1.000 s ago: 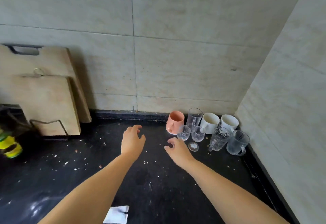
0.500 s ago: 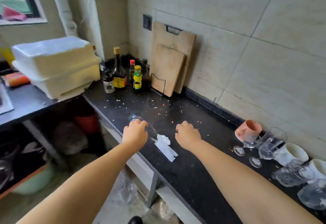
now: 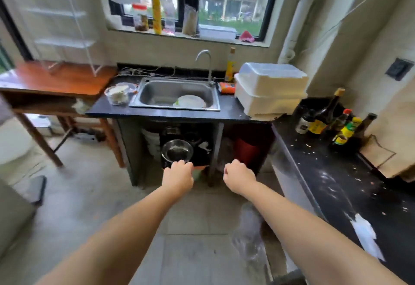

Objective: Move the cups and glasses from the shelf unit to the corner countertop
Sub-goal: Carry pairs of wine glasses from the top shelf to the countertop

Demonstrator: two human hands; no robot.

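1. The view's swung away from the corner counter to the sink (image 3: 157, 93), so the cups and glasses are out of frame now.
2. Left hand (image 3: 178, 178) and right hand (image 3: 239, 178) are both curled and empty, probably heading back to the white shelf (image 3: 67, 43) for more.

Two hands: the left hand (image 3: 178, 175) and the right hand (image 3: 239, 178).

One sink (image 3: 157, 92), with one tap (image 3: 205, 60) and one plate (image 3: 190, 101) in it. One clear tub (image 3: 119, 93) stands to its left and one steel bowl (image 3: 177, 151) sits under it.

Two foam boxes (image 3: 271, 78), stacked.

Two yellow bottles: one sill bottle (image 3: 156, 12) and one tap-side bottle (image 3: 231, 64). Corner bottles (image 3: 323, 118) number about five — blur makes the count unsure.

Also on the sill are one jar (image 3: 140, 17), one bag (image 3: 189, 20), one white tray (image 3: 216, 30) and one pink cloth (image 3: 246, 36).

One table (image 3: 56, 78), one rack (image 3: 62, 26), one socket (image 3: 398, 69) and one paper scrap (image 3: 366, 233).
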